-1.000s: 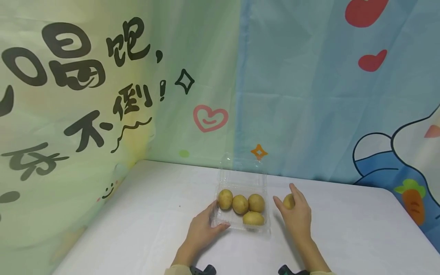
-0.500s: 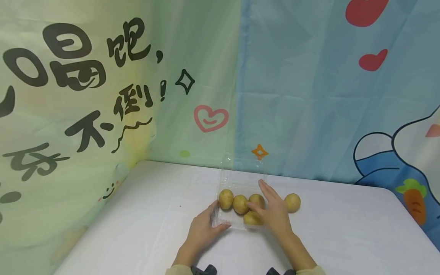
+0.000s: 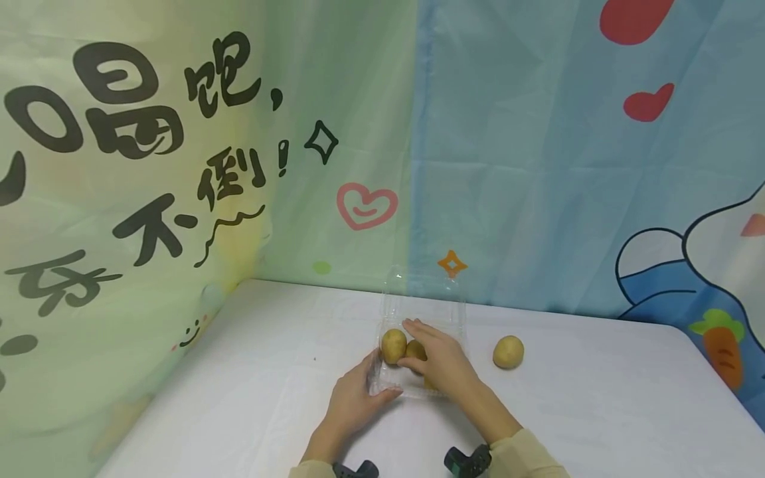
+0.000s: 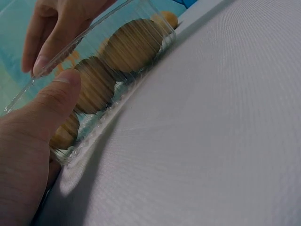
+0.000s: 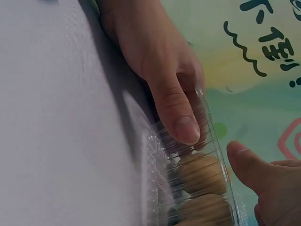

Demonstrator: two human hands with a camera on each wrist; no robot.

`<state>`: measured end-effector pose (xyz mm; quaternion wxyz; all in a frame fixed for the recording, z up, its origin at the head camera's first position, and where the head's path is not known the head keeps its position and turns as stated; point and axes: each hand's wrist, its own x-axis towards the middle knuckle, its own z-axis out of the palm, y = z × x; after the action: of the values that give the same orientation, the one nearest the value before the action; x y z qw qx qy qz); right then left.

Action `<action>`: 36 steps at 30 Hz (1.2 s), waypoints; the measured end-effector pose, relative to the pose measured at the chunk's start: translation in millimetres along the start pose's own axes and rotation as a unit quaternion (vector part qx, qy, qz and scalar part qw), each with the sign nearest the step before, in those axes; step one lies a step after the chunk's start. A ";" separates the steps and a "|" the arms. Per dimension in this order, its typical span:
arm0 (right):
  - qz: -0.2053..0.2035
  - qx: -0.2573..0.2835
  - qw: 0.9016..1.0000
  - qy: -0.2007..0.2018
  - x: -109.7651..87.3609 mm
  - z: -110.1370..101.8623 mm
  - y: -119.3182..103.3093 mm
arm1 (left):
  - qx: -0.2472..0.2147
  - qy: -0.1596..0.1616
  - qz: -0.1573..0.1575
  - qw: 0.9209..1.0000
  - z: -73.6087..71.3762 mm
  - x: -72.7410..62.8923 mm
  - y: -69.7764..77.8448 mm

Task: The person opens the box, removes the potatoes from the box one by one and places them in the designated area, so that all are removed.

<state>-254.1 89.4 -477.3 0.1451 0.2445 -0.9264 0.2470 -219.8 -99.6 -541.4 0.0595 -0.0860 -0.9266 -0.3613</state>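
A clear plastic clamshell box holds several yellow potatoes, its lid raised at the back. My left hand grips the box's near left corner, thumb on the front wall and fingers behind. Over the box's right half reaches my right hand, thumb and fingers spread apart above the potatoes. The left potato shows whole; the middle potato is partly covered by that hand, and those on the right are mostly hidden. Outside the box, to its right, lies a single potato.
The box stands on a table with a white cloth. Behind the table hangs a printed curtain, green on the left and blue on the right. A black wrist device sits by the right sleeve.
My right hand has let go of the single potato, leaving it on the table right of the box, and moved left over the box. The left hand has kept its grip on the corner.
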 end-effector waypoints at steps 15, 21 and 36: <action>0.004 -0.061 0.996 -0.070 17.6 12.0 -2.5 | 0.008 0.014 0.024 1.000 1.1 1.5 -3.9; -0.001 -0.047 0.996 -0.081 19.8 15.2 -2.3 | 0.011 0.015 0.026 0.999 0.5 1.7 -4.4; -0.013 -0.061 0.996 -0.057 15.4 20.3 -0.4 | 0.017 0.014 0.024 0.999 0.8 2.5 -2.9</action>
<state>-269.8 72.5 -488.2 0.1102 0.2607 -0.9432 0.1742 -222.8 -100.9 -543.4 0.0827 -0.1018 -0.9293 -0.3452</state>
